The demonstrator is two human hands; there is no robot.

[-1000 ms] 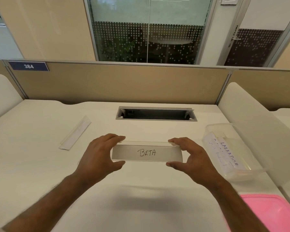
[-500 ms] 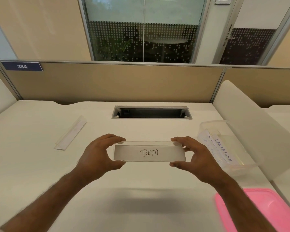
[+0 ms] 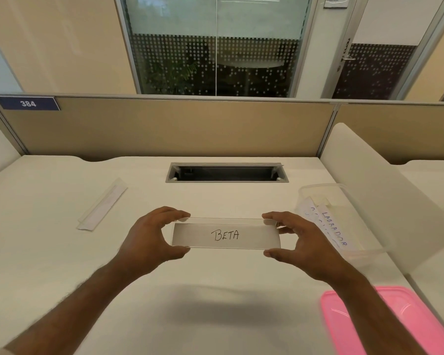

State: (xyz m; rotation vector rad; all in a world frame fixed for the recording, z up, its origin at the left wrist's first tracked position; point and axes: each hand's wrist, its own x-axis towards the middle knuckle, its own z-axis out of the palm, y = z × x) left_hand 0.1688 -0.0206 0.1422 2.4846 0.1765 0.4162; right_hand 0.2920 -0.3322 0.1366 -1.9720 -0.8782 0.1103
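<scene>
Nameplate holder [image 3: 241,221] w/ the BETA card [image 3: 226,235] in it is up off the desk [image 3: 49,252], held level in front of you, between you & the cable slot [image 3: 226,172]. Your left hand [image 3: 149,237] pinches its left end, thumb under the lower edge & fingers curled over the top edge; your right hand [image 3: 303,242] does the same at the right end. Both hands grip, neither is spread. Looks like you're checking the card sits right before the holder goes down. So pinch the short ends only, no fingertips on the clear face, since acrylic prob. smears fast. BETA card seems centred w/ even margins L & R, but I can't tell if it's fully seated along the bottom. Tilt the holder a touch toward you & look along the lower edge. Don't squeeze hard: a thin clear holder will prob. bow & the card could creep sideways. When you set it down, lower both ends together, level, then let go one hand at a time. Pick a bare patch straight ahead, well apart from the other holder [image 3: 103,204] lying flat to the left and from the clear tub [image 3: 323,186] on the right w/ the LABRADOR card [image 3: 333,228] in it. Pink lid [image 3: 395,324] lies just beside your right forearm, so mind the elbow when you pull away.
</scene>
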